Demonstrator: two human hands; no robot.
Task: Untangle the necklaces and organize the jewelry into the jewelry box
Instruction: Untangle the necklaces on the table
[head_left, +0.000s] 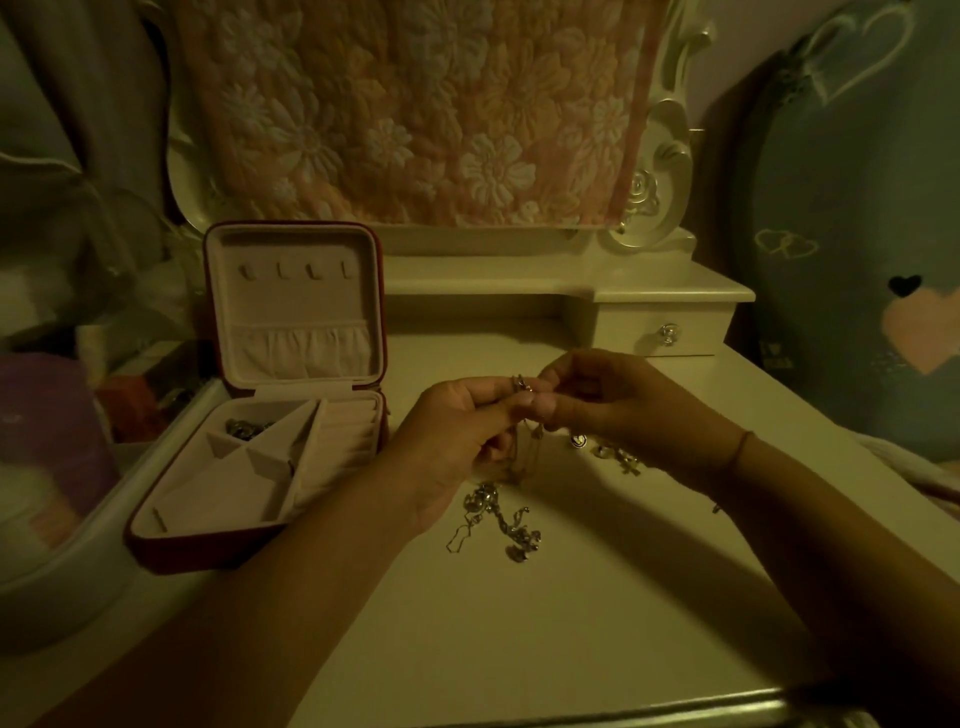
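The left hand (457, 423) and right hand (626, 402) meet fingertip to fingertip, each pinching a thin chain (523, 385), seemingly at its clasp. The chain hangs down to a tangle of necklaces (498, 519) on the table (519, 649). The open jewelry box (208, 548) stands to the left.

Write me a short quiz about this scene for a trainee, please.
1. True or false: the jewelry box stands shut.
2. What pinches the thin chain? A) the left hand only B) the right hand only C) both hands
3. Fill in: the silver tangle lies on the ___.
Key: 1 false, it is open; 2 C; 3 table.
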